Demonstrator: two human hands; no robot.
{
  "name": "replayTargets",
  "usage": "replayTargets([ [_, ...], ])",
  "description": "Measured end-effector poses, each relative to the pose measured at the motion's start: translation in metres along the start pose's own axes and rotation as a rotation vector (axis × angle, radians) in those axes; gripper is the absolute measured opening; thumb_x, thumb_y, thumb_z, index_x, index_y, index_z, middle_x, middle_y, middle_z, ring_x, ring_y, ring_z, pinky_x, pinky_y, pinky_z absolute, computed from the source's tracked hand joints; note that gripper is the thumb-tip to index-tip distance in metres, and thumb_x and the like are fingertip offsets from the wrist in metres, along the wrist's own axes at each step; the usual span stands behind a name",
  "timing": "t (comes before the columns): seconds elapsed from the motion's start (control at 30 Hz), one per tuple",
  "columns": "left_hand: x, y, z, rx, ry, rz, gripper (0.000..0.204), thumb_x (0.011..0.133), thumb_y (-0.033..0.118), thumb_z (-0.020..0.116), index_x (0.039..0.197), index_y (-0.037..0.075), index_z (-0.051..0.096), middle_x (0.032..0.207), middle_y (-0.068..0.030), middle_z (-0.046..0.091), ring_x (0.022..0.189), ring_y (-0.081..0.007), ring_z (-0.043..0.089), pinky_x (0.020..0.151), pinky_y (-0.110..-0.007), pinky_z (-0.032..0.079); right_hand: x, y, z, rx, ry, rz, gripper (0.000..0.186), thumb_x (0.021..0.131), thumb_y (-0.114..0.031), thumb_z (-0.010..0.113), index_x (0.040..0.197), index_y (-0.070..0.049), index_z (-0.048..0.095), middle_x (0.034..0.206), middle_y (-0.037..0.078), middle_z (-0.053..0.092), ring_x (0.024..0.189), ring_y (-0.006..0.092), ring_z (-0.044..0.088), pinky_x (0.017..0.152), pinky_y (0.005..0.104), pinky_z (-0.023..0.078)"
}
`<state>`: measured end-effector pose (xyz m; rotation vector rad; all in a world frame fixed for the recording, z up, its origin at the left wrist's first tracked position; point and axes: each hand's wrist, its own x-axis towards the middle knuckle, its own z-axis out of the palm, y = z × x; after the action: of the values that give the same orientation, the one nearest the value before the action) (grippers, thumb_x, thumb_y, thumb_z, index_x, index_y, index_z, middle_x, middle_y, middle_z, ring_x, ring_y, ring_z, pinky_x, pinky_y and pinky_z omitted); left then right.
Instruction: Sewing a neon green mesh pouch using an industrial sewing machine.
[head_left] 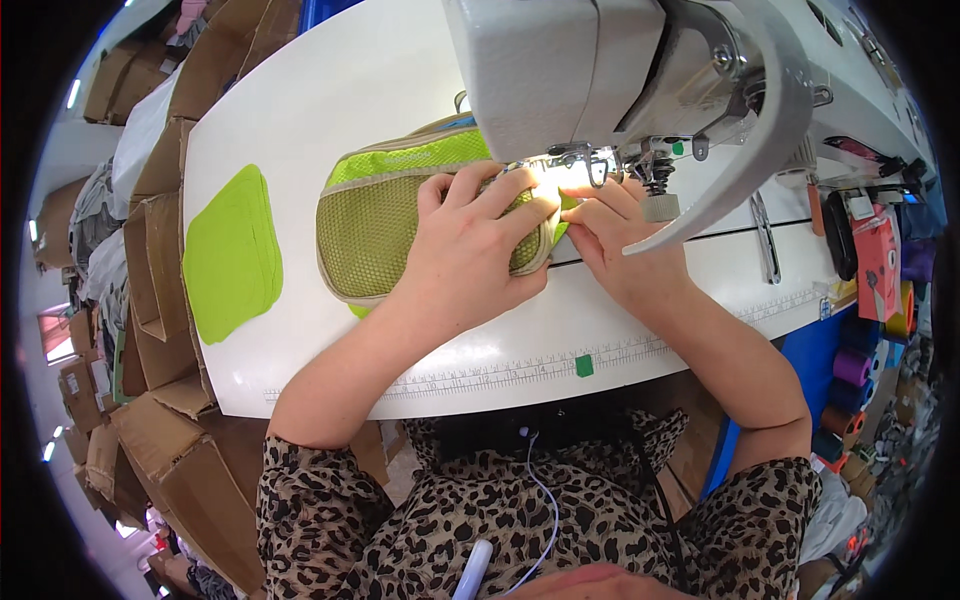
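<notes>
A lime-green pouch [365,235] with an olive mesh front and beige binding lies on the white table under the head of a sewing machine [535,75]. My left hand [460,245] grips its right part from above, with bent fingers on the mesh and the thumb by the near edge. At the pouch's right end, beside the lit needle area, my right hand [630,250] pinches a bit of its green edge between thumb and fingers. Glare and the machine head hide the needle and the exact seam. Some of the right fingertips are covered by machine parts.
Flat lime-green fabric pieces [235,260] lie stacked at the table's left. A ruler strip [490,378] runs along the front edge. Tweezers [766,240] rest right of the machine, near a pink box [877,265] and thread spools [852,367]. Cardboard boxes [160,270] crowd the left.
</notes>
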<state>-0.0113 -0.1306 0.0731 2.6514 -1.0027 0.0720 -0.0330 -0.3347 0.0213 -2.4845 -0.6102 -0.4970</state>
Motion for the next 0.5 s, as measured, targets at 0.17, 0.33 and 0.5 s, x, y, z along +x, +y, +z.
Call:
replayTargets([
  [0.17, -0.0015, -0.0018, -0.0022, -0.006, 0.026, 0.017, 0.046, 0.068, 0.027, 0.078, 0.112, 0.018, 0.069, 0.125, -0.003, 0.06, 0.124, -0.028, 0.052, 0.103, -0.05, 0.037, 0.0044, -0.0071, -0.0052, 0.016, 0.019, 0.019, 0.015, 0.081, -0.016, 0.076, 0.086, -0.01, 0.063, 0.1, -0.002, 0.068, 0.091, 0.023, 0.06, 0.088, 0.0409, 0.049],
  [0.33, 0.0005, -0.0025, 0.0038, 0.014, 0.043, 0.028, 0.045, 0.067, 0.027, 0.078, 0.111, 0.018, 0.069, 0.126, -0.0034, 0.06, 0.124, -0.0287, 0.052, 0.103, -0.049, 0.037, 0.0014, -0.0026, -0.0037, 0.034, 0.004, 0.041, 0.014, 0.078, -0.008, 0.072, 0.091, -0.009, 0.067, 0.098, 0.0, 0.066, 0.087, 0.0248, 0.062, 0.089, 0.0407, 0.048],
  [0.5, -0.0005, -0.0007, 0.0031, -0.001, 0.046, 0.038, 0.046, 0.067, 0.026, 0.078, 0.111, 0.017, 0.069, 0.126, -0.0036, 0.06, 0.123, -0.0292, 0.052, 0.102, -0.049, 0.038, 0.0026, -0.0049, -0.0058, 0.014, -0.003, 0.034, 0.015, 0.079, -0.012, 0.074, 0.091, -0.009, 0.067, 0.098, 0.0, 0.067, 0.089, 0.0236, 0.062, 0.088, 0.0404, 0.048],
])
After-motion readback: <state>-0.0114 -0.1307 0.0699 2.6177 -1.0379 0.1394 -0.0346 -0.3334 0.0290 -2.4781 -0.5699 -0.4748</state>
